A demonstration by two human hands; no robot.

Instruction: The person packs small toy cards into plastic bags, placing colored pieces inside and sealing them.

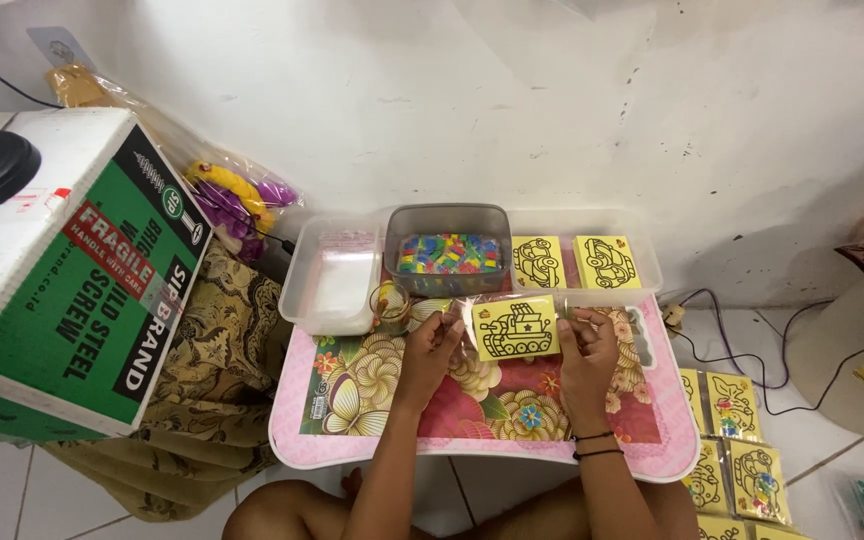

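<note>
The person is sitting on the floor at a little pink table point(652, 455). Both hands are holding up a yellow card point(516, 327) with a tank drawing on it, over the middle of the table. The left hand point(432, 352) is pinching the card's left edge and the right hand point(586, 352) is pinching its right edge. I think the card could be bending or slipping if one hand is pulling too hard. An elbow could also be bumping the grey tub point(449, 250) of coloured bits just behind it, and they would be spilling everywhere.
</note>
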